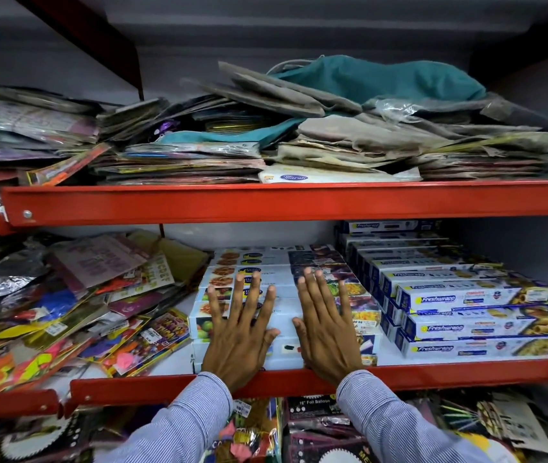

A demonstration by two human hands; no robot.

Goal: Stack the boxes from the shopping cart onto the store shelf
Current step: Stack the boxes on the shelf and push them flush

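Note:
A stack of long white boxes (265,262) printed with food pictures lies on the middle shelf (466,369), with its red front lip. My left hand (240,325) rests flat on the top of the front box, fingers spread. My right hand (327,324) lies flat beside it on the same stack, fingers also spread. Neither hand grips anything. To the right, blue and white Freshwrapp boxes (473,295) are stacked in stepped rows. The shopping cart is not in view.
Loose party packets and foil balloons (65,312) are heaped on the shelf's left. The upper shelf (265,202) holds dusty flat packets and a teal cloth (382,80). More balloon packs (316,426) fill the shelf below.

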